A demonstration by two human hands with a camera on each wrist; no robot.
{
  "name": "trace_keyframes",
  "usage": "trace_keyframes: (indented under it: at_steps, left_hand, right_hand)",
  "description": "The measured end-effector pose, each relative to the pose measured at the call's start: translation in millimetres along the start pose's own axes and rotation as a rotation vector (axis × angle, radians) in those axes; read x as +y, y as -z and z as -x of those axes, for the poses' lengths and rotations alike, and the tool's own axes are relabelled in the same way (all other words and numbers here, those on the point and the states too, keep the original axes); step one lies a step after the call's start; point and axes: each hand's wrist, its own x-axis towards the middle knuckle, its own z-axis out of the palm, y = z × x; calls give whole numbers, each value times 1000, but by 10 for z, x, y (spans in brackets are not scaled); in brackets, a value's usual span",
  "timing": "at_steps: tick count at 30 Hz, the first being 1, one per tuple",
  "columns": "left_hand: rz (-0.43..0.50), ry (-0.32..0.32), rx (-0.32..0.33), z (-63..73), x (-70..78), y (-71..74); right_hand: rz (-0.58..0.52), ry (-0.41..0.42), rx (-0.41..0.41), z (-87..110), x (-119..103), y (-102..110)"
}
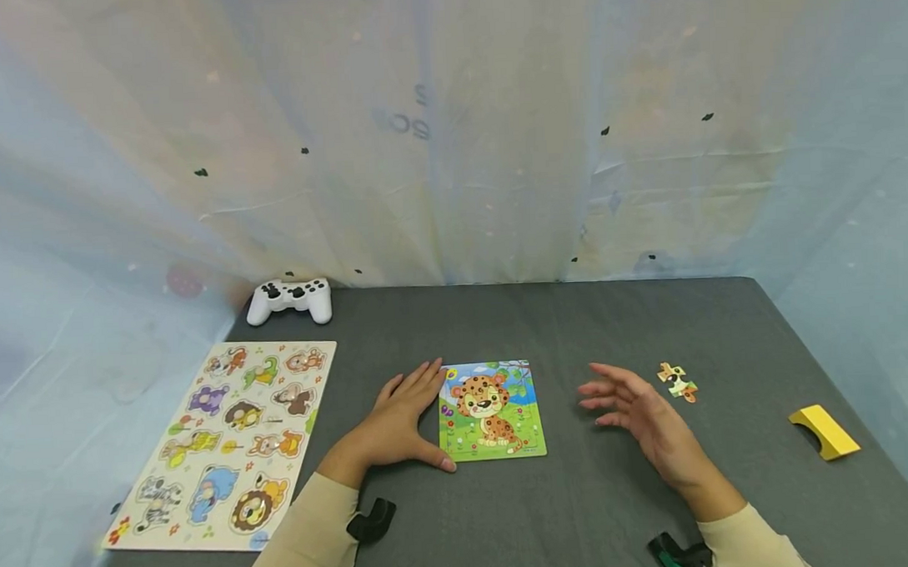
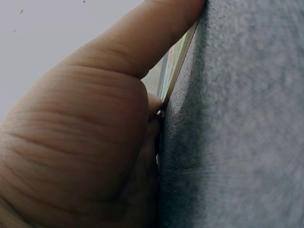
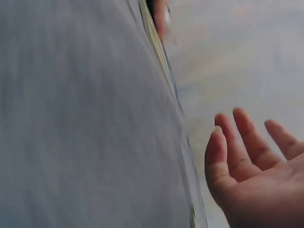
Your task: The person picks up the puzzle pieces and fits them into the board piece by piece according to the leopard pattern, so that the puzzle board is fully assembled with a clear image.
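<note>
A square leopard puzzle (image 1: 491,411) lies flat on the grey table, and its picture looks whole. My left hand (image 1: 399,423) rests along the puzzle's left side with fingers straight and spread; its thumb touches the near left corner. In the left wrist view the thumb (image 2: 128,42) lies against the thin puzzle edge (image 2: 178,66). To the right of the puzzle, my right hand (image 1: 647,423) hovers with loosely bent fingers and holds nothing. The right wrist view shows that palm (image 3: 266,185) turned partly up. Just beyond it lie a few loose jigsaw pieces (image 1: 679,384).
A large board of animal pictures (image 1: 230,441) lies at the left. Behind it stands a white game controller (image 1: 289,301) near the table's back edge. A yellow arch block (image 1: 825,431) sits at the far right. Pale sheeting (image 1: 494,149) hangs behind the table (image 1: 507,515).
</note>
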Motion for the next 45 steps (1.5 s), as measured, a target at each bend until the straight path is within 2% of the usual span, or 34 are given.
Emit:
trace_keyframes:
  at_steps: [8, 13, 17, 21, 24, 26, 30, 32, 40, 45]
  left_hand:
    - [-6, -3, 9, 0, -18, -8]
    - [-1, -1, 9, -3, -9, -7]
    - [-11, 8, 5, -13, -11, -7]
    - [-16, 8, 2, -22, -7, -3]
    - [-16, 11, -2, -23, -6, -2]
    - [-20, 11, -2, -23, -11, -5]
    - [-19, 10, -2, -21, -19, -6]
    - [-19, 11, -2, -19, -22, -6]
    - [-16, 8, 0, -10, -18, -16]
    - [-20, 14, 0, -9, -24, -20]
  right_hand:
    - [-57, 111, 103, 222, -30, 460]
    - [-65, 137, 190, 326, -26, 674]
    - [-60, 125, 267, 406, -17, 782]
    - [-15, 67, 363, 466, -3, 831]
    - [101, -22, 433, 496, 36, 861]
    - [257, -111, 457, 508, 75, 890]
    - [598, -282, 415, 513, 150, 958]
    - [697, -332, 388, 503, 181, 967]
    - [846, -323, 353, 475, 249, 910]
    - [851, -343, 343, 429, 238, 885]
